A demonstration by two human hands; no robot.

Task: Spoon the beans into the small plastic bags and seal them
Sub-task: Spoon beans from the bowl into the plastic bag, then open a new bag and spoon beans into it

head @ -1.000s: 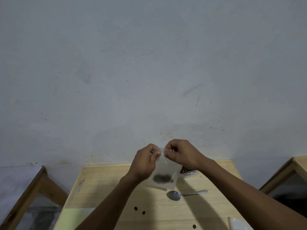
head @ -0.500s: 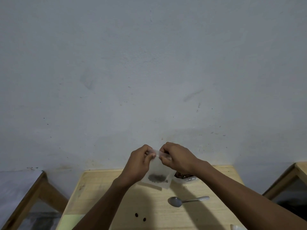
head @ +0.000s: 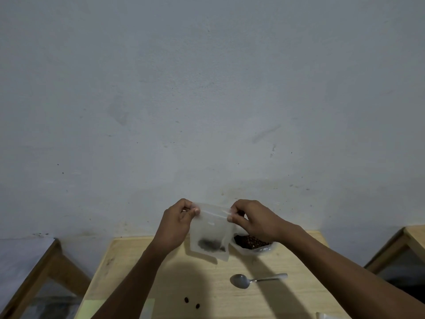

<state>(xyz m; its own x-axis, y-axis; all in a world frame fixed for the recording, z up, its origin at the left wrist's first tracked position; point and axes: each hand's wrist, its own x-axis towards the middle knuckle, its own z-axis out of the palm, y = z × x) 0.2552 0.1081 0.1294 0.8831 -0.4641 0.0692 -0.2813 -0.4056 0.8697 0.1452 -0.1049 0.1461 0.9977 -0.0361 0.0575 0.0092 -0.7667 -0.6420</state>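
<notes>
Bag [head: 210, 229] held above the bench [head: 287, 293].
Left hand [head: 178, 223] and right hand [head: 255, 221] fingers pinch its top corners; spoon [head: 253, 280] lies near.

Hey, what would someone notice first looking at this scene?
Most striking is the small plastic bag held up mid-frame, the left hand and right hand pinching its top corners, dark beans pooled at its bottom. Below lie a spoon and two stray beans on the wooden table.
</notes>
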